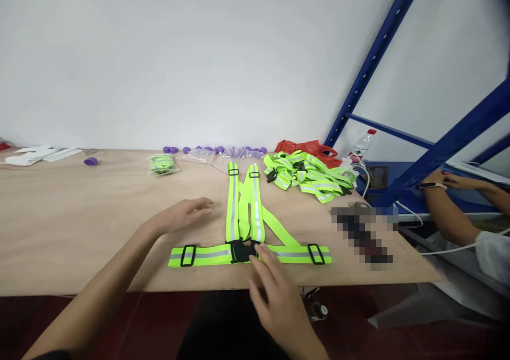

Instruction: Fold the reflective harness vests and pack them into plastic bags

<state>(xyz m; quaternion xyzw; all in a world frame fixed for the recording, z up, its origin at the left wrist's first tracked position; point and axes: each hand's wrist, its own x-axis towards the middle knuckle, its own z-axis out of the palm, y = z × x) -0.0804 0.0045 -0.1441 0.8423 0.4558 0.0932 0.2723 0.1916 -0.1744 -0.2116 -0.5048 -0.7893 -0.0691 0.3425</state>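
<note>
A neon-green reflective vest (pixel 257 216) made of straps lies spread flat before me, with its two shoulder straps pointing away and its belt running left to right. A black buckle (pixel 242 251) joins the belt in the middle. My right hand (pixel 274 291) is over the near side of the belt, fingertips at the buckle's right end, fingers spread; whether they press on it I cannot tell. Left of the shoulder straps, my left hand (pixel 181 215) hovers low over the table with fingers stretched out, holding nothing.
Beyond the vest, a heap of similar green straps (pixel 308 174) lies by a red plastic bag (pixel 306 148). A bagged folded vest (pixel 162 163), purple rolls (pixel 219 150) and white papers (pixel 35 154) line the back. Blue shelving (pixel 418 163), a bottle (pixel 362 144) and another person's arms (pixel 450 206) are right.
</note>
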